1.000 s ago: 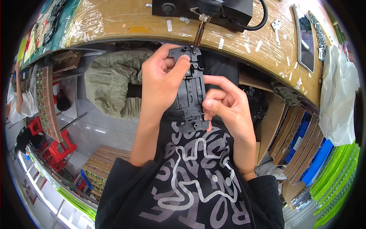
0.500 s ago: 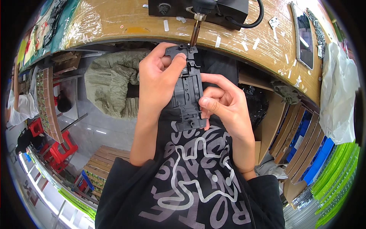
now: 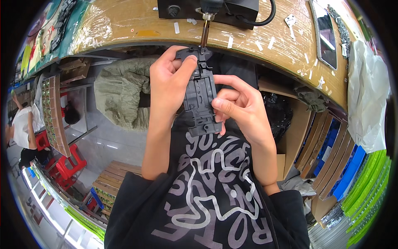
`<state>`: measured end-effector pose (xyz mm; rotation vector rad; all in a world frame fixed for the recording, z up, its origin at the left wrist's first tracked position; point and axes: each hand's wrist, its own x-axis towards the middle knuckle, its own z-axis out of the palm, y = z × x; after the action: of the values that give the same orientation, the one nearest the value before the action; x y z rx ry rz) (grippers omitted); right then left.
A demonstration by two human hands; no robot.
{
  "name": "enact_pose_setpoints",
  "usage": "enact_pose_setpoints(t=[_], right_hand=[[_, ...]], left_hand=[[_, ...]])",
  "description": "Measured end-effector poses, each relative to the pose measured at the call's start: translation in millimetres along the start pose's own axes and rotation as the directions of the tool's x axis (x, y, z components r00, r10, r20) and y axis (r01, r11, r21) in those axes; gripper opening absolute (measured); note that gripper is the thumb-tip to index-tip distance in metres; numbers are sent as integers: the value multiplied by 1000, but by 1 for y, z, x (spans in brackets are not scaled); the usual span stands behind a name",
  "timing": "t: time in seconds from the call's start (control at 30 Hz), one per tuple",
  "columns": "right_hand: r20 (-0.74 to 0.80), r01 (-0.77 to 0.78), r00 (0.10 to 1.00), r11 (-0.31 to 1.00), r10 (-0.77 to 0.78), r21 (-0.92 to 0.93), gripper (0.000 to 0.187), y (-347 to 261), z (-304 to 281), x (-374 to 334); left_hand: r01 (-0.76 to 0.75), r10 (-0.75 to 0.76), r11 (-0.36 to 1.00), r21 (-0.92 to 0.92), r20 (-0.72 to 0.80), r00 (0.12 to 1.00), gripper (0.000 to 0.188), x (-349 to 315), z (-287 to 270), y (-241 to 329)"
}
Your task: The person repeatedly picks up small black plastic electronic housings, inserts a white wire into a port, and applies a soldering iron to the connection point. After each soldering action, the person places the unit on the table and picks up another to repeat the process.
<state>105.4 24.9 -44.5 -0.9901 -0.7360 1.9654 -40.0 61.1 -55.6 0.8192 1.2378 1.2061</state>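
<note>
My left hand grips the upper left end of a long black plastic housing, thumb pressed on its face and fingers curled behind. The housing's open side, with ribs, slots and screw posts, is turned up. My right hand pinches the lower right edge between thumb and fingers; some fingertips are hidden beneath. At the housing's top end, the metal rod of a tool with a knurled collar points down and meets a small post. The tool's dark upper body is partly cut off by the picture's edge.
A black box-shaped unit with a cable sits on the film-covered bench. A phone and white scraps lie on it. A plastic bag hangs at right above cartons. A covered stool and another person are left.
The whole view has shifted slightly, so bench, tool and housing appear further left. The housing's lower end sits a little higher, tilted slightly. Both hands keep their hold; the rod still meets its top end.
</note>
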Motion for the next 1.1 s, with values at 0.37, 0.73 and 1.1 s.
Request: enact_pose_setpoints(t=[0.37, 0.73, 1.1], right_hand=[[-219, -46, 976, 984, 6, -174, 40, 19, -59, -29], [-956, -70, 286, 994, -63, -86, 47, 168, -320, -104], [-762, 185, 482, 900, -433, -395, 33, 10, -207, -115]], left_hand=[[42, -54, 955, 295, 34, 998, 24, -5, -24, -2], [-474, 767, 321, 820, 69, 638, 22, 122, -75, 88], [-343, 554, -488, 802, 589, 588, 46, 222, -87, 125]])
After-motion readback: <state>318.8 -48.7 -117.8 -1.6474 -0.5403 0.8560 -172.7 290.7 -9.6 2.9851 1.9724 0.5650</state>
